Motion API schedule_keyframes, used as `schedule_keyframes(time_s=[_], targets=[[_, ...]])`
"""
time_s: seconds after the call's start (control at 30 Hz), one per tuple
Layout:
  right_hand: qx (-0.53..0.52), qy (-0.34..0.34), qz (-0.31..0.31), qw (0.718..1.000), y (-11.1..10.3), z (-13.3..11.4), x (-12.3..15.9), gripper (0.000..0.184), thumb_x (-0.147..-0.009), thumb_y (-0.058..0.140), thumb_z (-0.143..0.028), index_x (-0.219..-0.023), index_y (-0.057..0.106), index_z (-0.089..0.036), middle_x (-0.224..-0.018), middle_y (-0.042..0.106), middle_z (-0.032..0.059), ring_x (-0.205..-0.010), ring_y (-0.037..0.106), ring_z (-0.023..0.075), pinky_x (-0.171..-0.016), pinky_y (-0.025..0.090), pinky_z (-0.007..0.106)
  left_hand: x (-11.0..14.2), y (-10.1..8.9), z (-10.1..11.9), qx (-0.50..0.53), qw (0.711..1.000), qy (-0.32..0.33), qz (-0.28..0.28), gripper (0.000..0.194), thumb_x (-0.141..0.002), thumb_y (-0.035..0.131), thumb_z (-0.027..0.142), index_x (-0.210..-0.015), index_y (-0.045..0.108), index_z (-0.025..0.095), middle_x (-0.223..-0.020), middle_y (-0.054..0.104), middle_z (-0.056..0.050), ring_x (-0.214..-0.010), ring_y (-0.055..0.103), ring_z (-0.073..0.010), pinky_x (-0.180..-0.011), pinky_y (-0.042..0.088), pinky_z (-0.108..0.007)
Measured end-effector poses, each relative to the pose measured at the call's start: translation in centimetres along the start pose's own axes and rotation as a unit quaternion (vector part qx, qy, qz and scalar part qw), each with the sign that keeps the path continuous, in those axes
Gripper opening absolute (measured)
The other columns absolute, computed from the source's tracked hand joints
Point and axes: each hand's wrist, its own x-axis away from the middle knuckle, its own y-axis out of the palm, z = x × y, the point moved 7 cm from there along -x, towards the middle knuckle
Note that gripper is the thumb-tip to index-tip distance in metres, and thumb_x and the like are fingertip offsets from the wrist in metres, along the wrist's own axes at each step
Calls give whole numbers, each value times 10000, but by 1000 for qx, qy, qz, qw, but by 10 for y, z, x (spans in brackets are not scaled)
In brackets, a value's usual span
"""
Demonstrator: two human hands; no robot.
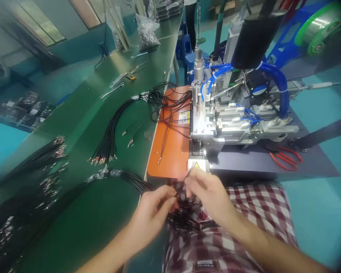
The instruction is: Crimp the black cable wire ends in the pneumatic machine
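Note:
My left hand (158, 205) is closed, thumb and forefinger pinched on a thin black wire just off the front edge of the orange plate (170, 167). To its right, my right hand (202, 186) pinches what looks like the same wire, in front of the machine's white block with a yellow warning sign (196, 164). Fingers cover most of this wire. Below both hands a bundle of black wires (184, 220) lies across a checked cloth (258, 204) on my lap. More black wires run from the table's edge toward my left hand.
A metal press machine (203, 127) with blue air hoses stands at the right, red-handled pliers (287, 158) on its base. Wire bundles (110, 131) with bare copper ends lie on the green table (88, 216). Farther back are hand tools (119, 79) and a clear bag of small parts (147, 34).

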Motion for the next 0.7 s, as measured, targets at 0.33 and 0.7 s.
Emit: schedule_keyframes(time_s=[0.33,0.7], targets=[[-30,60,-44,997,17,21,11,234,-838,659,-306,-656,597,-173,-551,604,-38,-550,588,106,-563,443,217,-8,2,-2,334,936,-66,85,105,-777,722,257,-821,648,198,-878,579,8,-818,545,-108,-724,455,-188],[80,55,-53,994,4,17,12,211,-854,627,-325,-709,649,-174,-646,653,-9,-596,615,117,-541,451,217,-8,8,-10,360,923,-99,90,169,-808,684,251,-679,633,154,-767,600,-3,-752,532,-108,-721,415,-212]])
